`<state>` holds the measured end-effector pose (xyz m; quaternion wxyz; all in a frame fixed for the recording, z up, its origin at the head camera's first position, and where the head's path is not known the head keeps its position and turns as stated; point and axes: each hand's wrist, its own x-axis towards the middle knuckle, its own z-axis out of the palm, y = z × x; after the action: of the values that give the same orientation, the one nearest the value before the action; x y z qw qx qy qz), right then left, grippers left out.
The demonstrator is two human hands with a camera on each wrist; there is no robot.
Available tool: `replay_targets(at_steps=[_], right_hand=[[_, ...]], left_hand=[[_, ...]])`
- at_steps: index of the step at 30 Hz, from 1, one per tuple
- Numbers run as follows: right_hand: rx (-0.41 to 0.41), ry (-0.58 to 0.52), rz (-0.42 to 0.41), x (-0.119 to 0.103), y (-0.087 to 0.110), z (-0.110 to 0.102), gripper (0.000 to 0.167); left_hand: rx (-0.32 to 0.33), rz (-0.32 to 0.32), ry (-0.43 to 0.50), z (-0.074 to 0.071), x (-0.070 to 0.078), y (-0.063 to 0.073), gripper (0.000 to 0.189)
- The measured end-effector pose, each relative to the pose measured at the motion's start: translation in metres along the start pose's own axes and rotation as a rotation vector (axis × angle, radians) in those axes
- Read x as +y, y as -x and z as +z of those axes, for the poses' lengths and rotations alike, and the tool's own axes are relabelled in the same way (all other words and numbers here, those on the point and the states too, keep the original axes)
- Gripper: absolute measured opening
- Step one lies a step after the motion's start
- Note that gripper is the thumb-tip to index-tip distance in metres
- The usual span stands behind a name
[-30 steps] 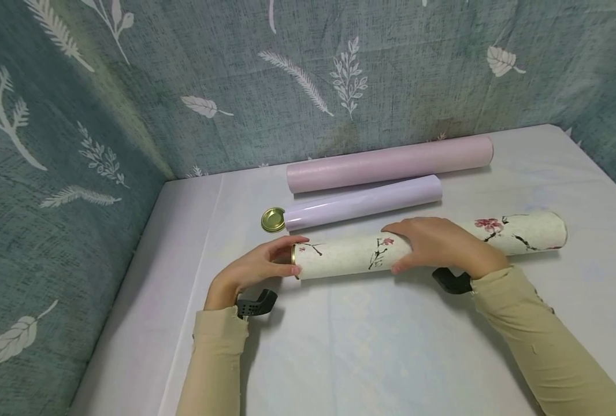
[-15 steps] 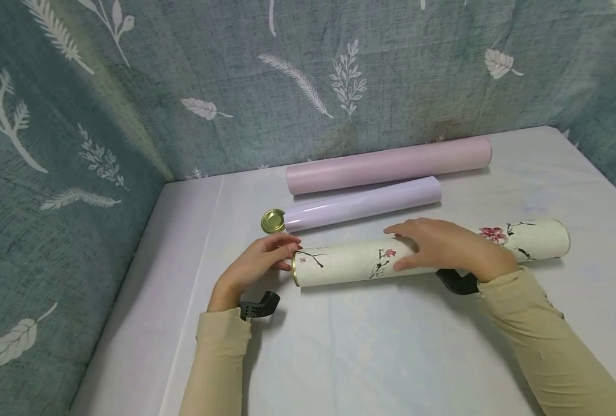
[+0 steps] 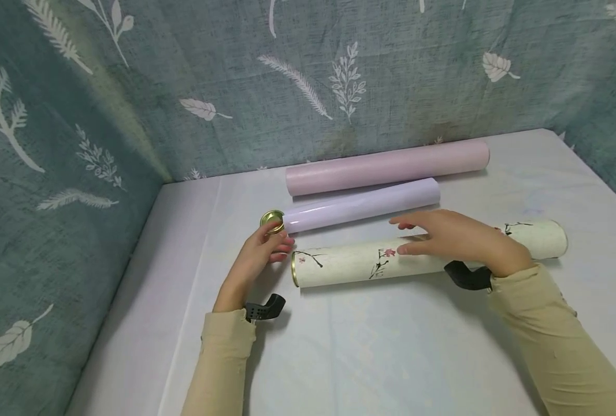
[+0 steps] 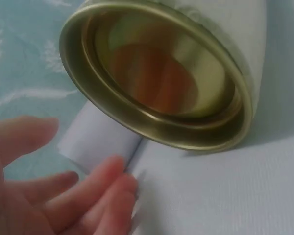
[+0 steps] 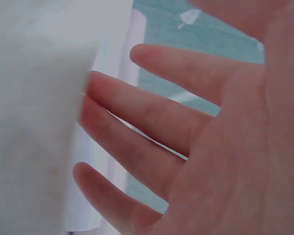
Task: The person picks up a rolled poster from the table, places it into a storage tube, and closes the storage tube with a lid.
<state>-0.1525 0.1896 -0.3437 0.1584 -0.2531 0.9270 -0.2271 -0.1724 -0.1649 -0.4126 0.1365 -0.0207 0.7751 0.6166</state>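
A cream cardboard tube (image 3: 349, 266) printed with dark branches and pink blossoms lies across the table in the head view. Its left end carries a gold metal cap (image 4: 157, 117), large in the left wrist view. Just left of that end is my left hand (image 3: 256, 257), its fingers loosely spread and apart from the cap. One of its fingers overlaps a loose gold lid (image 3: 269, 217) in the head view. Above the middle of the tube hovers my right hand (image 3: 459, 237), fingers extended and holding nothing. In the right wrist view the fingers reach past the tube's pale side.
Behind the cream tube lies a glossy lavender roll (image 3: 362, 206), its left end beside the loose lid. A longer pink tube (image 3: 386, 167) is farther back, near the patterned fabric wall (image 3: 308, 86). White cloth covers the table (image 3: 381, 346).
Both hands have let go of the cream tube. It has shifted slightly toward me. My left hand has moved up toward the loose lid, and my right hand has lifted and slid right.
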Motion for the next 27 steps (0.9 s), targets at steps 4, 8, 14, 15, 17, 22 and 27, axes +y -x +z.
replay_targets(at_steps=[4,8,14,15,17,22,27], right_hand=[[0.016,0.023,-0.038,-0.005,-0.001,-0.015,0.062],[0.054,0.046,-0.072,-0.007,-0.015,-0.032,0.057],[0.087,0.08,-0.088,0.001,-0.049,-0.05,0.052],[0.087,0.099,-0.082,0.004,-0.054,-0.052,0.052],[0.085,0.136,-0.073,0.009,-0.065,-0.057,0.052],[0.05,0.194,-0.034,0.023,-0.089,-0.063,0.059],[0.021,0.244,-0.012,0.031,-0.11,-0.062,0.07]], left_hand=[[-0.076,0.016,0.052,-0.001,0.003,0.002,0.052],[-0.075,-0.003,0.071,-0.001,0.003,0.004,0.047],[-0.065,0.017,0.082,-0.003,-0.002,0.004,0.038],[-0.062,0.021,0.081,-0.003,-0.002,0.004,0.037],[-0.048,0.015,0.07,-0.003,-0.002,0.003,0.036],[-0.027,-0.012,0.007,-0.003,-0.003,0.002,0.034],[-0.015,-0.019,-0.007,-0.004,-0.005,0.002,0.03]])
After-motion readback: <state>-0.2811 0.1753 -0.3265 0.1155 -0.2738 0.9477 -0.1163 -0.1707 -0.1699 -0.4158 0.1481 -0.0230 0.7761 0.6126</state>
